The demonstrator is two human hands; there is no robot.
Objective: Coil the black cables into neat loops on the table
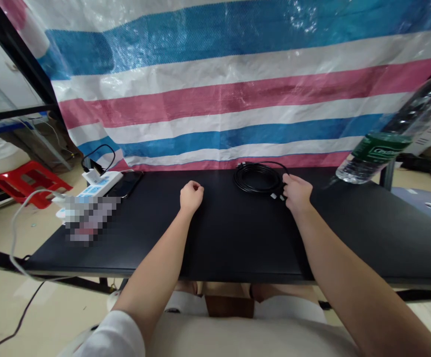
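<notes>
A coiled black cable lies on the black table near its far edge. My right hand rests at the coil's right side, fingers curled around the cable's plug ends. My left hand lies on the table to the left of the coil as a loose fist, with nothing visible in it, about a hand's width from the cable.
A white power strip and a dark phone lie at the table's left end, next to a blurred patch. A clear plastic bottle leans at the right. A striped tarp hangs behind. A red stool stands on the floor left.
</notes>
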